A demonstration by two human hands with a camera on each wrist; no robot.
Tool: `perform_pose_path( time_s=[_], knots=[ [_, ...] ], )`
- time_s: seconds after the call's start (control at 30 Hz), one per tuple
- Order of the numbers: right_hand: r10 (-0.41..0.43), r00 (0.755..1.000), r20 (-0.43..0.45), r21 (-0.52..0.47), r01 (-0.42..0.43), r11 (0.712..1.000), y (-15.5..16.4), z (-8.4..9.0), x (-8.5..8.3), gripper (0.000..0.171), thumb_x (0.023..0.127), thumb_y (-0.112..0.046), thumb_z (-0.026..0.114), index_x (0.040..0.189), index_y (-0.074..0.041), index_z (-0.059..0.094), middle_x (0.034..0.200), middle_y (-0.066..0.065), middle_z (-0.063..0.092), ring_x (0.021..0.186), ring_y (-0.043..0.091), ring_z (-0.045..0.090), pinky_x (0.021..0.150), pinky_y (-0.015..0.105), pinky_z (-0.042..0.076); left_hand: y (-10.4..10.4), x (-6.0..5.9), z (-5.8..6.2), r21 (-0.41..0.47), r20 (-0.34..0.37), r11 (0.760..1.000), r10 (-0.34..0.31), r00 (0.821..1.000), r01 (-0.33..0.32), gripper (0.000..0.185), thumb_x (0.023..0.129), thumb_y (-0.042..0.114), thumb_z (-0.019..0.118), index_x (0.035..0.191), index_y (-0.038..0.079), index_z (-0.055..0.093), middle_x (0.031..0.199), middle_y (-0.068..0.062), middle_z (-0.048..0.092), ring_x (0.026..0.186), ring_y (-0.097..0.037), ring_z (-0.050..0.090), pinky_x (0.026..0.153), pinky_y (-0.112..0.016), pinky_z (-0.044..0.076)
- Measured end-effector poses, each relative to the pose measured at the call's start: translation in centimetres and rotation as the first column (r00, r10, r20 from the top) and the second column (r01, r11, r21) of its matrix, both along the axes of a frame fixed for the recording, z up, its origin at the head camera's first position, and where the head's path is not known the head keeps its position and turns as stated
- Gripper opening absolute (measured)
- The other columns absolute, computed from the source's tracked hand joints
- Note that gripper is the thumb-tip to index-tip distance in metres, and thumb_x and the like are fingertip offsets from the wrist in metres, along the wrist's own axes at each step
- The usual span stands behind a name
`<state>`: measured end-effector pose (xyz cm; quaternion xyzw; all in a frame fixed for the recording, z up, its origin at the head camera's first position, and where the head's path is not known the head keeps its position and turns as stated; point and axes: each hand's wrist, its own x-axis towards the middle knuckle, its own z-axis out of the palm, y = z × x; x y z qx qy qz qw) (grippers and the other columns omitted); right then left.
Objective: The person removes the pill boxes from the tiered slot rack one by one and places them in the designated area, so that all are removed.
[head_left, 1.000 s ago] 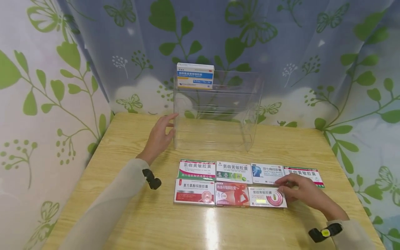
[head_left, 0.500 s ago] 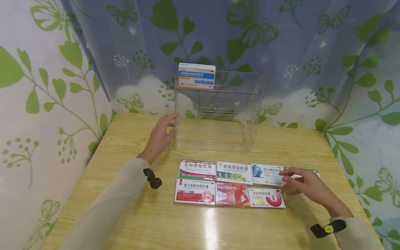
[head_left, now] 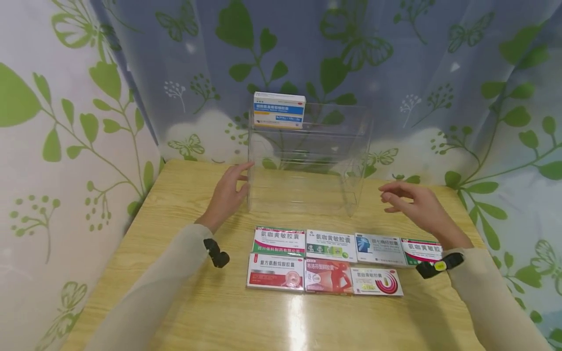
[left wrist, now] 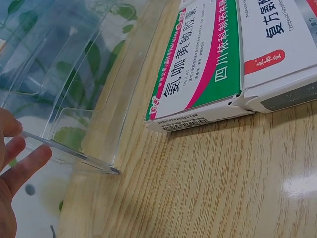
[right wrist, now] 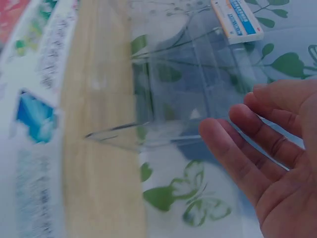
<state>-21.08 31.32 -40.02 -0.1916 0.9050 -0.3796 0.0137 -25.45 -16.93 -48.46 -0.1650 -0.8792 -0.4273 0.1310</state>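
Observation:
My left hand touches the left side wall of a clear acrylic tiered rack, fingers fairly straight; the left wrist view has its fingers at the rack's lower edge. A white, blue and yellow medicine box leans at the left of the rack's top tier. My right hand is raised just right of the rack, fingers loosely bent and holding nothing. In the right wrist view, thumb and fingertips stand apart, near the rack's side.
Two rows of medicine boxes lie in front of the rack, among them a green-and-magenta box, a blue-pictured box, a red box and a pink-ringed box. Patterned curtain borders the wooden table.
My right hand has lifted off the boxes at the right and moved up and away toward the rack's right side, carrying nothing. The left hand stays at the rack.

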Motion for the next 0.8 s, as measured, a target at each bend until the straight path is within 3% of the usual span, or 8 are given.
perform_pose_path(
  time_s=[0.13, 0.27, 0.43, 0.67, 0.8],
  knots=[
    [0.014, 0.999, -0.040, 0.080, -0.011, 0.997, -2.1, 2.3, -2.8, 0.036, 0.113, -0.028, 0.062, 0.142, -0.007, 0.070, 0.133, 0.018, 0.074, 0.104, 0.014, 0.078, 0.090, 0.010, 0.054, 0.1, -0.1, 0.0, -0.003, 0.009, 1.000, 0.001, 1.000, -0.001, 0.061, 0.106, -0.003, 0.063, 0.163, 0.014, 0.049, 0.152, -0.019, 0.057, 0.126, -0.038, 0.069, 0.098, -0.056, 0.061],
    [0.014, 0.998, -0.064, 0.103, -0.008, 0.995, -4.5, 4.0, -5.4, 0.039, 0.114, -0.034, 0.061, 0.143, -0.010, 0.070, 0.138, 0.015, 0.073, 0.112, 0.030, 0.075, 0.092, 0.014, 0.054, 0.0, -0.1, 0.0, -0.008, 0.008, 1.000, 0.001, 1.000, -0.001, 0.062, 0.105, -0.003, 0.063, 0.163, 0.014, 0.049, 0.152, -0.021, 0.057, 0.125, -0.039, 0.069, 0.100, -0.058, 0.060],
    [-0.001, 0.995, -0.099, 0.045, 0.005, 0.999, -7.3, 5.9, -7.8, 0.040, 0.113, -0.035, 0.060, 0.144, -0.010, 0.068, 0.139, 0.012, 0.072, 0.115, 0.030, 0.071, 0.093, 0.019, 0.054, 0.0, -0.1, -0.2, 0.003, 0.005, 1.000, -0.006, 1.000, 0.006, 0.063, 0.105, -0.004, 0.065, 0.163, 0.014, 0.050, 0.150, -0.022, 0.057, 0.125, -0.039, 0.069, 0.100, -0.060, 0.060],
    [-0.026, 0.987, -0.161, -0.019, 0.024, 1.000, -10.9, 7.9, -9.9, 0.045, 0.111, -0.036, 0.064, 0.149, -0.012, 0.065, 0.143, 0.009, 0.068, 0.128, 0.026, 0.065, 0.109, 0.045, 0.055, -0.1, -0.1, -0.4, -0.003, 0.003, 1.000, 0.000, 1.000, 0.000, 0.063, 0.105, -0.002, 0.065, 0.163, 0.016, 0.050, 0.151, -0.019, 0.057, 0.125, -0.036, 0.070, 0.099, -0.055, 0.061],
    [-0.012, 0.983, -0.184, -0.008, 0.010, 1.000, -12.9, 9.0, -11.0, 0.049, 0.111, -0.035, 0.066, 0.153, -0.011, 0.061, 0.150, 0.009, 0.063, 0.135, 0.027, 0.062, 0.115, 0.050, 0.052, -0.2, -0.1, -0.2, -0.011, 0.001, 1.000, 0.001, 1.000, -0.001, 0.062, 0.106, -0.002, 0.065, 0.163, 0.016, 0.049, 0.151, -0.018, 0.057, 0.126, -0.036, 0.069, 0.099, -0.055, 0.061]
  ],
)
